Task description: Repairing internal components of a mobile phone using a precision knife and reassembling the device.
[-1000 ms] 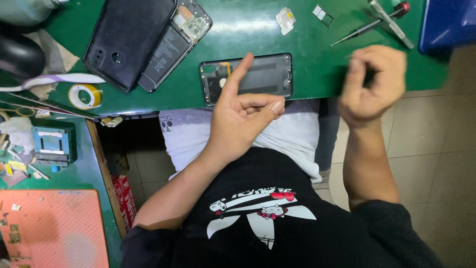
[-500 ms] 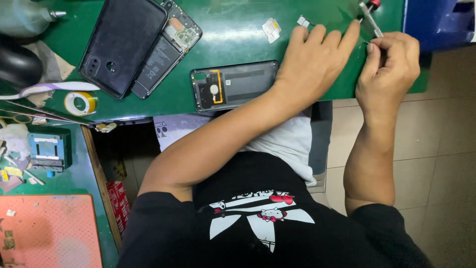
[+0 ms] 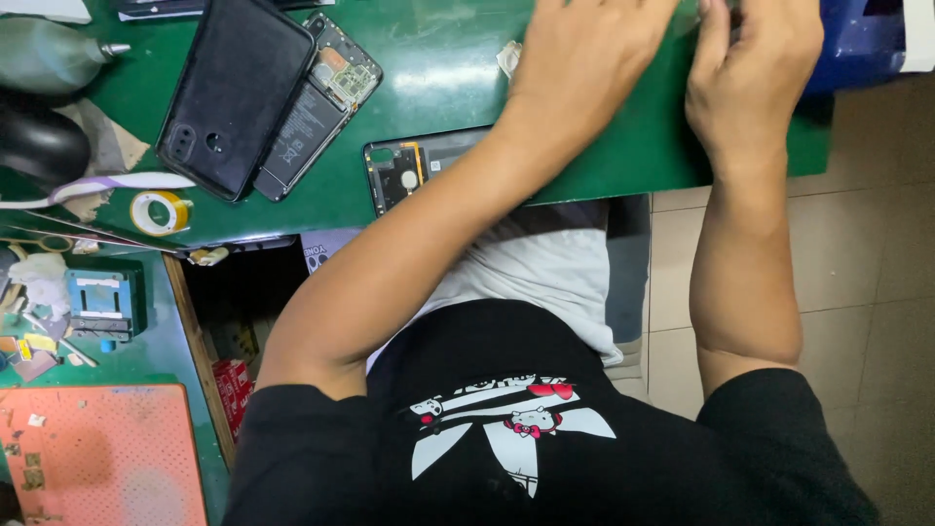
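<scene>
Left hand [image 3: 584, 58]: lies flat, palm down on the desk [image 3: 448, 78] near its far edge, forearm crossing the opened phone frame [image 3: 414, 170]; fingers run out of view, so their grip cannot be told.
Right hand [image 3: 755, 63]: curled at the far right corner; whether the fingers hold anything is hidden.
Phone frame: dark, rectangular, at the near edge.
Black back cover [image 3: 234, 93]: glossy, far left, overlapping an exposed phone body [image 3: 317, 112].
Tape roll [image 3: 158, 211]: yellow, near left corner.
Surface: green, shiny.
Floor [image 3: 877, 273]: beige tiles.
</scene>
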